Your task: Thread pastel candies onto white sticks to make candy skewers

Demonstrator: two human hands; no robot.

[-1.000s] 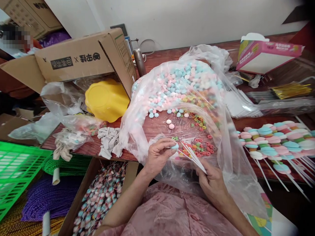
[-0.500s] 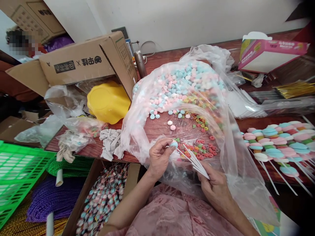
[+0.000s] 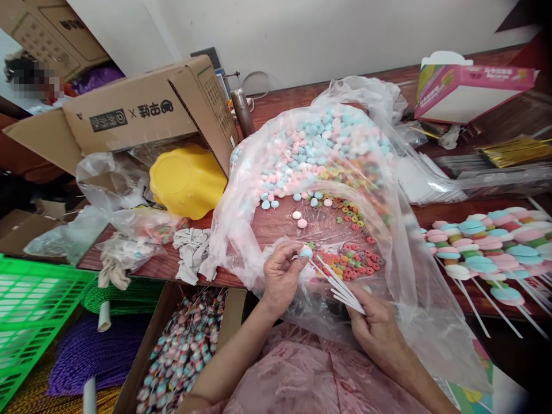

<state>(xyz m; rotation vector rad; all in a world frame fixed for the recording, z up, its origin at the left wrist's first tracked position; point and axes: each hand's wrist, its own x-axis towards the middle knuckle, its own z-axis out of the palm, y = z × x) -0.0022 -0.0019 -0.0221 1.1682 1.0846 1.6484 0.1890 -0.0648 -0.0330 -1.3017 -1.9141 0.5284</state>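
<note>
Two hands: both mine, low in the view, working inside the mouth of the big clear plastic bag (image 3: pixel 414 299).
Left hand (image 3: pixel 280 276): fingers pinched narrow on a small pale-blue round candy disc (image 3: pixel 306 252), thumb and forefinger closed around it.
Right hand (image 3: pixel 379 328): closed on a bundle of thin white paper sticks (image 3: pixel 342 284), which fan out toward 10 o'clock; the tip of one stick meets the blue disc (I cannot tell whether it has gone in).
Blue disc, place: just at 12 o'clock of my left hand, over the loose heap of small coloured ring candies (image 3: pixel 357 261) lying on the bag's lower sheet.
Bag contents: a mound of pastel pink, blue and white candy discs (image 3: pixel 319 144) at 12 o'clock of the hands, well apart from them.
Finished pieces: a row of stacked pastel candy skewers on white sticks (image 3: pixel 483 247) at 3 o'clock, on the dark red wooden table (image 3: pixel 276 227).
Left side of table: a yellow scalloped plastic bowl (image 3: pixel 187 181) at 10 o'clock, tipped under the open brown cardboard box (image 3: pixel 142 112); a crumpled grey cloth (image 3: pixel 192 253) near the table edge.
Below the table edge: a brown carton of wrapped candy skewers (image 3: pixel 181 351) at 8 o'clock, a green plastic crate (image 3: pixel 30 310) at 9 o'clock.
Far right: a pink printed paper box (image 3: pixel 470 92) at 1 o'clock.
</note>
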